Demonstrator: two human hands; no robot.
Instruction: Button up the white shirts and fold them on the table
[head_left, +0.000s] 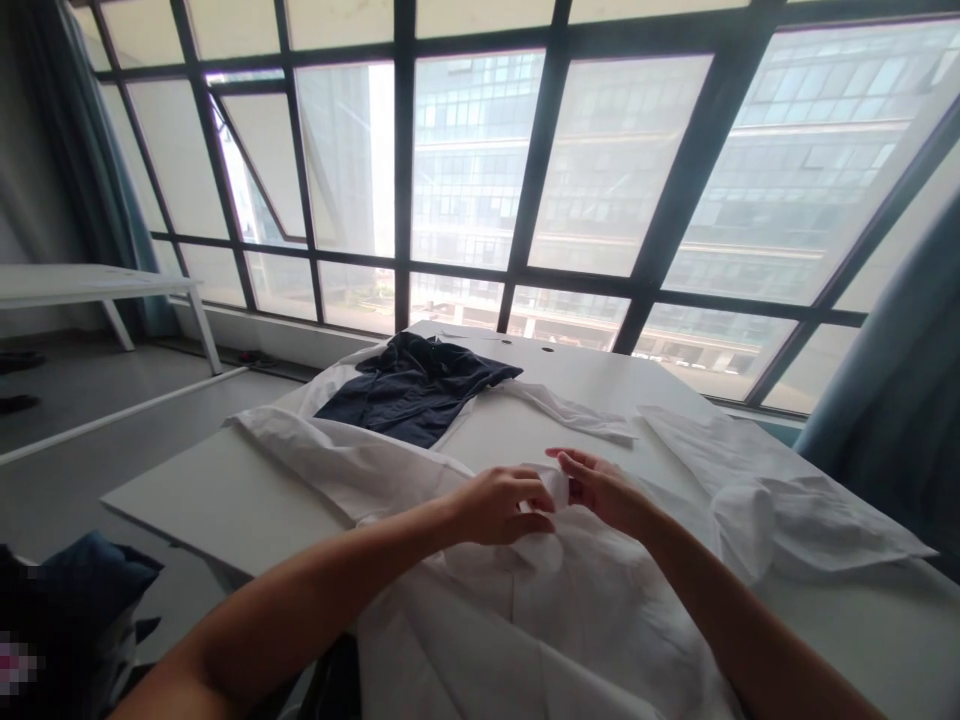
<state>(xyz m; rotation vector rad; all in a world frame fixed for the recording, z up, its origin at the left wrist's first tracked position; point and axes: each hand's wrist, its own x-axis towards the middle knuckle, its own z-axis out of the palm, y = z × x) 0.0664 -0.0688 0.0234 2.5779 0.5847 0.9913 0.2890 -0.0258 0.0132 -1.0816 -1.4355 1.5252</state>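
Observation:
A white long-sleeved shirt [525,620] lies spread over the near side of the table and hangs over its front edge. One sleeve [330,455] stretches to the left. My left hand [504,505] has its fingers curled round a raised fold of the shirt near the collar. Opposite it, my right hand [604,490] pinches the same fold [553,485], with its index finger extended. The two hands are a short gap apart, and the cloth between them stands up off the shirt. The fingers partly hide the held edge.
A dark navy garment [420,385] lies crumpled on the white table [600,375], beside more white cloth [574,415]. White fabric [817,520] covers part of the right side. Dark cloth [90,590] is at lower left; another table [97,285] stands behind. Windows and blue curtains [885,400] border the room.

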